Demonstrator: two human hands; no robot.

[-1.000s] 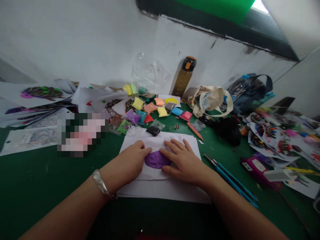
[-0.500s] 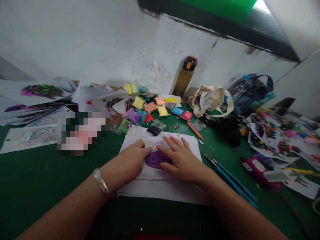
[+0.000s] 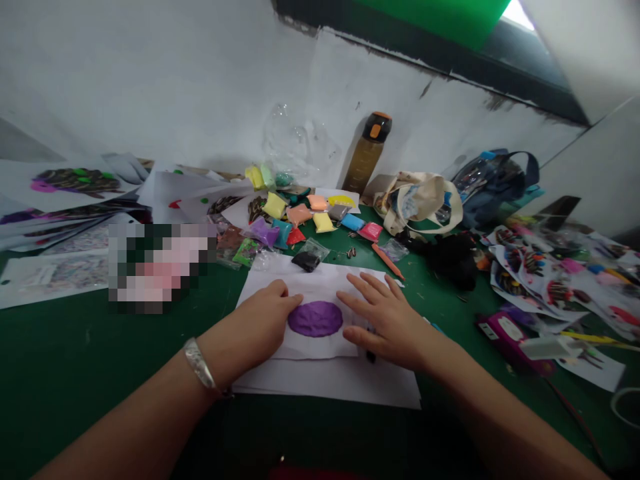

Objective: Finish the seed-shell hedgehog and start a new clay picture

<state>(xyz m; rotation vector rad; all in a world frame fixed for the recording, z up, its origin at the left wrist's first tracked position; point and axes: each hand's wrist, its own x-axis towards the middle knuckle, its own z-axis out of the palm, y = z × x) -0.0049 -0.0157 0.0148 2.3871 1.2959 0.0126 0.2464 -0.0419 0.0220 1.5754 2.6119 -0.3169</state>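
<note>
A flat oval of purple clay (image 3: pixel 316 319) with a creased surface lies on a white paper sheet (image 3: pixel 320 348), which rests on more white sheets. At the oval's left end, my left hand (image 3: pixel 265 321) presses on the paper with its fingers curled in and its thumb side at the clay's edge. Nothing shows inside the curled fingers. To the right of the clay, my right hand (image 3: pixel 383 320) is spread over the paper, apart from the oval, holding nothing. A packet of black clay (image 3: pixel 307 260) lies at the sheets' far edge.
Several coloured clay packets (image 3: pixel 300 215) lie beyond the paper. A brown bottle (image 3: pixel 367 153) leans on the wall beside a cloth bag (image 3: pixel 420 197). An orange pen-like tool (image 3: pixel 387 261) lies close by. Decorated papers (image 3: pixel 77 180) pile at left, and a magenta device (image 3: pixel 515 343) lies at right.
My right hand has moved right, off the purple clay, uncovering the whole oval, and now hides most of the blue-handled tool. My left hand has stayed in place.
</note>
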